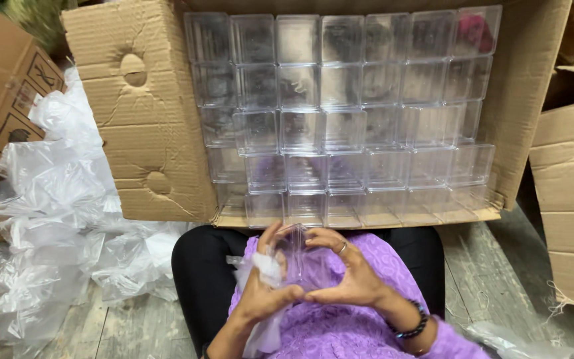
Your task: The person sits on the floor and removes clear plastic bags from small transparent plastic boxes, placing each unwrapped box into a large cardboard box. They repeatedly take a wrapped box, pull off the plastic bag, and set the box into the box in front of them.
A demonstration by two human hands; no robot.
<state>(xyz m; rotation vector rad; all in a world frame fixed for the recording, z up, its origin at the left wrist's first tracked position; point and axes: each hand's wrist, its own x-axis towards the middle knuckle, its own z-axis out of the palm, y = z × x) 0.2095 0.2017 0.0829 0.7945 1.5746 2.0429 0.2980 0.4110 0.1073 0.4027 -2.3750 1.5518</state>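
Both hands sit at lower centre of the frame, curled around one clear plastic box point(298, 256) held between them over the lap. Left hand point(265, 282): fingers wrapped onto the box's left side, with a crumpled white cloth point(266, 269) pinched against the palm, its tail hanging down past the wrist. Right hand point(348, 274): fingers bent over the right side and top, thumb tip meeting the left thumb under the box; ring on one finger, dark bead bracelet point(412, 327) at the wrist.

Risk, as a judgement: the box is smooth and see-through, gripped mostly by fingertips, so it could slip or twist out if the cloth rubs hard; squeezing might crack a thin wall.

Above the hands, a big cardboard carton point(147, 119) lies on its side, open toward the camera, filled with stacked clear boxes point(340, 113): five rows, roughly six or seven per row, about thirty; exact count unclear through glare. One box at upper right shows something pink inside. Heap of clear plastic bags point(54, 219) at left, uncountable. More cartons at the far left and right edges.
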